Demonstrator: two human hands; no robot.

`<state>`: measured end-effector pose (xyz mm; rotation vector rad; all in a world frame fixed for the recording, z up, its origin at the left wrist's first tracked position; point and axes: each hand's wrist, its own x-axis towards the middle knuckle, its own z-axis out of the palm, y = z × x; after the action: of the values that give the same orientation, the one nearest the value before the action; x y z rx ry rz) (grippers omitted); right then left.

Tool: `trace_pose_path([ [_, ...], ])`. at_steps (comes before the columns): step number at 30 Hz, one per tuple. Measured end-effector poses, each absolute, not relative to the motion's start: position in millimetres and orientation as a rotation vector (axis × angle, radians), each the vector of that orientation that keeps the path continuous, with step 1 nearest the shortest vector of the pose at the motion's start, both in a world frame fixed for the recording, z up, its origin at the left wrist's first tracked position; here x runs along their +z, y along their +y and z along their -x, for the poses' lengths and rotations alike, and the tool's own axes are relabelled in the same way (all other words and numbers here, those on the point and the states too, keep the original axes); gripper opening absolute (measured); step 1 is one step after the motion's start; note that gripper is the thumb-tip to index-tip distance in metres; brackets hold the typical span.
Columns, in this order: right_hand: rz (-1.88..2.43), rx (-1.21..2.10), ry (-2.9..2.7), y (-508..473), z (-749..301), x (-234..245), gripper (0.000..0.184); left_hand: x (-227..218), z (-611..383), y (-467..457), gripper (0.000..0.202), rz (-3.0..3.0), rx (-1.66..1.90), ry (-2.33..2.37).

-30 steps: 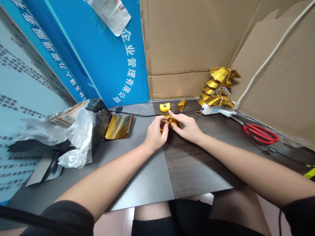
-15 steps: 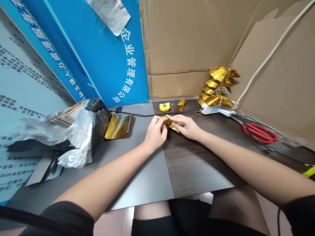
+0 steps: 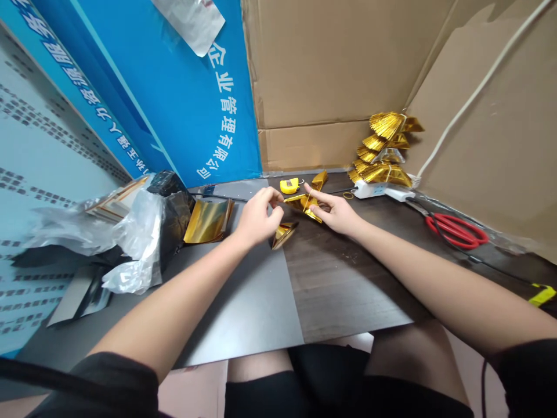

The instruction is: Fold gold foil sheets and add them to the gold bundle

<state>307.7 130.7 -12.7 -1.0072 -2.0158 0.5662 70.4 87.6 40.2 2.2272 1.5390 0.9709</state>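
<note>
My left hand (image 3: 259, 217) is curled, its fingertips reaching the left end of a crumpled gold foil piece (image 3: 302, 202). Whether they grip it is hard to tell. My right hand (image 3: 336, 212) pinches that piece between its thumb and fingers. Just below my left hand, a folded gold foil triangle (image 3: 282, 235) lies on the table. A second folded gold foil piece (image 3: 320, 180) stands behind my right fingers. A yellow tape measure (image 3: 289, 186) sits close to my left fingertips. Neither hand touches these.
A pile of pleated gold foil fans (image 3: 383, 148) rises at the back right, behind a white power strip (image 3: 374, 189). Red scissors (image 3: 456, 230) lie to the right. A gold foil sheet (image 3: 208, 221) and plastic bags (image 3: 139, 238) lie left. Cardboard (image 3: 313, 69) walls the back.
My hands have moved apart, the left drawing back toward me. A folded gold foil triangle now lies on the table below my left hand, and the foil piece between my hands looks more spread out.
</note>
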Motion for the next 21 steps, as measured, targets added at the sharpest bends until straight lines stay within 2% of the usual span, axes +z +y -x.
trace_pose_path([
  [2,1.058,0.512,-2.022,133,-311,-12,0.062,56,-62,92,0.019,-2.183,0.570,1.559],
  [5,1.083,0.436,-2.035,136,-313,-14,0.061,69,-54,94,0.033,-2.166,0.175,1.536],
  [7,1.077,0.396,-2.045,137,-313,-16,0.060,70,-54,92,0.044,-2.207,0.033,1.477],
  [13,1.028,0.402,-2.049,137,-312,-17,0.059,67,-62,86,0.048,-2.244,-0.117,1.674],
  [16,0.970,0.551,-1.998,134,-308,-15,0.062,67,-65,84,0.047,-2.177,-0.187,1.666],
  [21,0.765,0.849,-1.854,123,-297,-6,0.066,55,-71,80,0.036,-2.253,-0.100,1.658],
])
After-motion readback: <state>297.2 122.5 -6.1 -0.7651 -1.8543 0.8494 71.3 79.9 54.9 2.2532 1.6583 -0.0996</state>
